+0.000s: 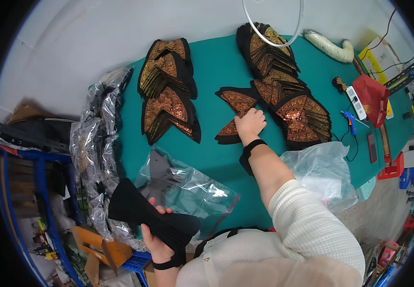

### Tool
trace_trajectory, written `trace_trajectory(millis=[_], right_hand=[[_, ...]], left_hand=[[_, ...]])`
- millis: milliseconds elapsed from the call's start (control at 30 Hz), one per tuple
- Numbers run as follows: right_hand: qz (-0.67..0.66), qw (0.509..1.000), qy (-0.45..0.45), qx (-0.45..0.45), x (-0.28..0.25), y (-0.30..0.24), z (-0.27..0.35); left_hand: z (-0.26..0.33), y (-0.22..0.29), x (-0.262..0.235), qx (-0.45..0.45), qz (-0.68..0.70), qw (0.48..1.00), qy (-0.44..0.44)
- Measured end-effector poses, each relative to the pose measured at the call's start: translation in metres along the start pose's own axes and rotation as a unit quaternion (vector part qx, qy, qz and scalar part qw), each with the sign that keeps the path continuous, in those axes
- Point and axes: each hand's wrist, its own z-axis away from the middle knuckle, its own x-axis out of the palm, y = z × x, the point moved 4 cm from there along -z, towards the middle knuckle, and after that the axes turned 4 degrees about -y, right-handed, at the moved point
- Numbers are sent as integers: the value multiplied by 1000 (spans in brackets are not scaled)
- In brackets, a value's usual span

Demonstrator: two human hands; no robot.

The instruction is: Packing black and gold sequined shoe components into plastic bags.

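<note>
On the green worktop [216,67], the right hand [251,122] lies flat, fingers spread, on a sequined bow [235,107] running near-to-far. Well nearer, left hand [156,239] fingers grip black bows [149,217], long axis left-to-right.

Surface [216,67] covered in teal cloth, set against a plain pale grey wall [73,43]. Blue metal rack [39,177] at left, cardboard boxes [99,251] on the floor below it. Grey floor [393,201] at right with red and blue clutter. Lighting even, diffuse.
</note>
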Motion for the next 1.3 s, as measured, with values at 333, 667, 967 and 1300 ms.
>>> trace_trajectory(millis=[333,667,967,1300], right_hand=[[14,991,42,-128,10,-13,1],[-69,954,133,-260,-5,-23,14],[-250,813,188,-490,-130,-32,172],[-154,730,100,-659,-171,-37,327]], left_hand=[[7,4,-21,-8,2,1000,16],[7,2,-20,-1,-9,999,31],[-3,-3,-5,-43,45,995,-73],[27,-3,2,-47,3,989,-138]])
